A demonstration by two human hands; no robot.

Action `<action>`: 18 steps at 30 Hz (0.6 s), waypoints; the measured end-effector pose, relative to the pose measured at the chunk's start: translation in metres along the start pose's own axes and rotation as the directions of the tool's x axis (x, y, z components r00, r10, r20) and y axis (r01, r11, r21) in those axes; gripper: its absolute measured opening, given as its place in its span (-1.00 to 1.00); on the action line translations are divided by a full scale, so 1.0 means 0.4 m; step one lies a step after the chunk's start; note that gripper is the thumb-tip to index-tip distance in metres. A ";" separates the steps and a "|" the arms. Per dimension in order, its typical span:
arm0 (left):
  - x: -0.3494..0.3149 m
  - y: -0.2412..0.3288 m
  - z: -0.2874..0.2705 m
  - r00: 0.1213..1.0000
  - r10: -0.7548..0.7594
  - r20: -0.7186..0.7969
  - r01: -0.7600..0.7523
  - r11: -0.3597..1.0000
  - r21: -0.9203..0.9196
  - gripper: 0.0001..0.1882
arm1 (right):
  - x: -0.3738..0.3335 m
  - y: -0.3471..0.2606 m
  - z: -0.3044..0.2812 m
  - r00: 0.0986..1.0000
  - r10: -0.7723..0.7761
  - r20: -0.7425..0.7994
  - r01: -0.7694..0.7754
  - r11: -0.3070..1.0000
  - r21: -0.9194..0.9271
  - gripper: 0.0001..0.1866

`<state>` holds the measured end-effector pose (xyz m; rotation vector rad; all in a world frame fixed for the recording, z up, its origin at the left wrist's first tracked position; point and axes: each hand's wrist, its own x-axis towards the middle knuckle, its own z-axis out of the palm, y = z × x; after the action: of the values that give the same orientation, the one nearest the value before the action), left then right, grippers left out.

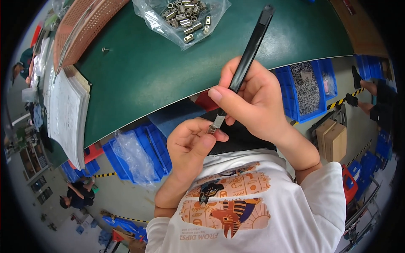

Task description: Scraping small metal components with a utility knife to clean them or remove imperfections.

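My right hand is closed around a black utility knife, its far end pointing up and away over the table. The knife's short metal blade meets a small metal sleeve pinched in the fingertips of my left hand. Both hands are held just off the table's near edge, in front of my shirt. Beyond them, a clear plastic bag lies open on the green table with many similar metal pieces in it.
A small screw lies on the table at left, near a stack of papers and a perforated pink panel. Blue bins stand below the edge on the right, others on the left. Other people are in the background.
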<state>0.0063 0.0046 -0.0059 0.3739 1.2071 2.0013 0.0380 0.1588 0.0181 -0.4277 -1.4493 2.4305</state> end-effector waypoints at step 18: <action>0.004 0.032 -0.013 0.981 -0.149 0.128 0.133 0.984 0.120 -0.76 | -0.001 -0.011 -0.009 0.978 0.177 0.106 -0.173 0.984 -0.048 -0.83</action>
<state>-0.0037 -0.0009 0.0020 0.4597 1.2267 1.7634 0.0403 0.1636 0.0203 -0.4539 -1.5669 2.6050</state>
